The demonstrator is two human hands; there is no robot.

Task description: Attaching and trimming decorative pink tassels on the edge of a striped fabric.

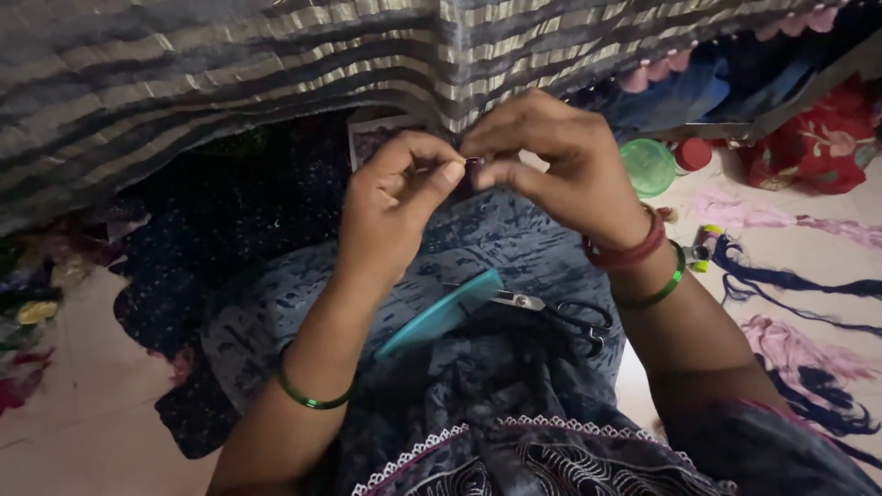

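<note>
I see a striped fabric [230, 64] across the top, grey bands alternating with pale gold ones, its edge trimmed with pink tassels [657, 69]. The cloth on my lap [514, 248] is blue-grey with a darker mottled print, and the garment hem [514, 432] carries white lace edging. A teal flat card [441, 315] lies beside black-handled scissors [574, 317]. My left wrist wears a green bangle [312, 398]; my right wears red bangles [634, 250] and a green one. Pink and navy thread bundles [790, 276] lie on the pale floor [83, 404].
</note>
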